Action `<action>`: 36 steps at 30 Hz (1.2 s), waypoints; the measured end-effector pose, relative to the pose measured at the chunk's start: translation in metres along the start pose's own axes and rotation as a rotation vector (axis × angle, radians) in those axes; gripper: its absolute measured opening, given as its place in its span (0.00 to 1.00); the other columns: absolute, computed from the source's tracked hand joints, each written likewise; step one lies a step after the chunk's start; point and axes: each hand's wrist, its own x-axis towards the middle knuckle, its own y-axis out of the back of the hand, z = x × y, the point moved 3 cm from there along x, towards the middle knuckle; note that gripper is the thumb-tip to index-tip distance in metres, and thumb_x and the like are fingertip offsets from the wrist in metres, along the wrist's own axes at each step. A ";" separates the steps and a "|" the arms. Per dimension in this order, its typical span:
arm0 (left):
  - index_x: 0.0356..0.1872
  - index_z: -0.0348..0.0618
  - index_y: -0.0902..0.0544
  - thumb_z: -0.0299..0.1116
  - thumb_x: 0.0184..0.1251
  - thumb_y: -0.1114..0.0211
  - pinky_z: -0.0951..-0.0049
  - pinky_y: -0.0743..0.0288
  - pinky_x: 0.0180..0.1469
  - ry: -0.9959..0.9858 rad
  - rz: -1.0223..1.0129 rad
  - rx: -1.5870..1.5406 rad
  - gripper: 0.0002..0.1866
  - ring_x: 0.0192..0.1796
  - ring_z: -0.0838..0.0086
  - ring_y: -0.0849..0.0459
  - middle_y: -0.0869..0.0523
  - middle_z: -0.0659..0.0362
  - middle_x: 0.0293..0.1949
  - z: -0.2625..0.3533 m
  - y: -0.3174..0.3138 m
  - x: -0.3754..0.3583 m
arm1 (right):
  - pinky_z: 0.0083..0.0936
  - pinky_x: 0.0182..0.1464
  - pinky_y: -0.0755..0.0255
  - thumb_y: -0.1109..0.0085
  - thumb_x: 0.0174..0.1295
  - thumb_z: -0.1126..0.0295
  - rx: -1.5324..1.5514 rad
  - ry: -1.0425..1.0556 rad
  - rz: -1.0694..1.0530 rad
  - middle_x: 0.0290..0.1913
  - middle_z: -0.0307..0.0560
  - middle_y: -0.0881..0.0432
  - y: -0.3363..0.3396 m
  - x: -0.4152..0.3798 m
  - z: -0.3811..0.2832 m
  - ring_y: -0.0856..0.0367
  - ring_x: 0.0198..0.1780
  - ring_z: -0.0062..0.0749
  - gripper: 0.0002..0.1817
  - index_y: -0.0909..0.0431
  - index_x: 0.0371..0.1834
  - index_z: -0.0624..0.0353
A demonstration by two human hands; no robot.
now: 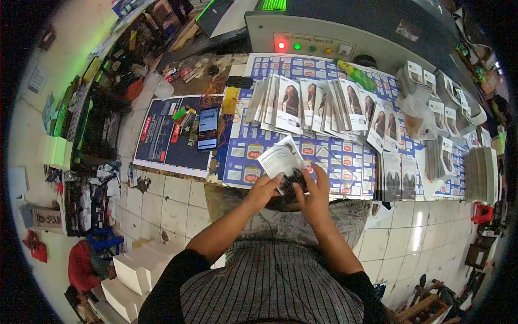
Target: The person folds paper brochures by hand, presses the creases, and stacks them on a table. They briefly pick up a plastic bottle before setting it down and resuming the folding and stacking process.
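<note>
My left hand [264,191] grips the lower left edge of a white printed card [282,160], thumb on its face. The card carries a block of small text and a dark picture at its lower end. My right hand [314,190] pinches the same card at its lower right, fingers bent around the edge. It is tilted in front of my body, over the table's near edge. Just beyond it lie overlapping bundles of similar cards [289,105] showing a figure with long dark hair. More bundles [399,175] sit to the right.
A phone [208,128] lies on a dark printed sheet [171,135] at left. Behind the bundles is a machine panel [302,43] with lit buttons. Plastic bags [418,116] and a tall stack [480,175] stand at right. A person in red [83,264] is low at left, near white boxes [143,264].
</note>
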 end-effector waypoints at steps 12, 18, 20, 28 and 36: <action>0.67 0.41 0.27 0.37 0.82 0.50 0.63 0.19 0.57 -0.008 -0.135 -0.381 0.19 0.60 0.70 0.18 0.19 0.58 0.59 0.006 0.008 -0.014 | 0.49 0.64 0.34 0.31 0.61 0.69 -0.049 -0.046 -0.106 0.66 0.62 0.27 0.006 0.010 -0.028 0.28 0.65 0.60 0.27 0.27 0.63 0.62; 0.78 0.41 0.47 0.78 0.60 0.48 0.57 0.47 0.78 -0.112 -0.375 -0.583 0.58 0.76 0.61 0.36 0.36 0.55 0.76 0.022 0.007 -0.021 | 0.27 0.46 0.24 0.33 0.63 0.72 0.696 -0.588 -0.243 0.42 0.46 0.13 0.002 0.012 -0.001 0.16 0.41 0.34 0.15 0.21 0.52 0.62; 0.78 0.41 0.46 0.75 0.61 0.44 0.58 0.44 0.77 -0.096 -0.361 -0.494 0.56 0.75 0.62 0.35 0.36 0.55 0.75 0.023 0.007 -0.023 | 0.24 0.46 0.25 0.34 0.65 0.73 1.145 -0.758 -0.256 0.42 0.39 0.14 0.000 0.012 -0.004 0.20 0.40 0.20 0.12 0.20 0.50 0.64; 0.59 0.40 0.25 0.34 0.63 0.27 0.63 0.21 0.52 -0.289 0.354 0.660 0.26 0.51 0.60 0.14 0.13 0.56 0.50 0.017 0.042 0.026 | 0.37 0.49 0.22 0.34 0.60 0.71 0.356 -0.669 -0.144 0.47 0.61 0.14 -0.020 -0.012 0.080 0.14 0.46 0.52 0.21 0.22 0.57 0.62; 0.73 0.51 0.32 0.36 0.63 0.32 0.45 0.47 0.72 -0.489 0.233 1.524 0.35 0.78 0.54 0.45 0.39 0.51 0.76 0.011 0.012 0.036 | 0.40 0.52 0.22 0.38 0.64 0.71 0.240 -0.587 -0.081 0.52 0.61 0.15 -0.014 -0.014 0.072 0.14 0.52 0.52 0.23 0.25 0.63 0.61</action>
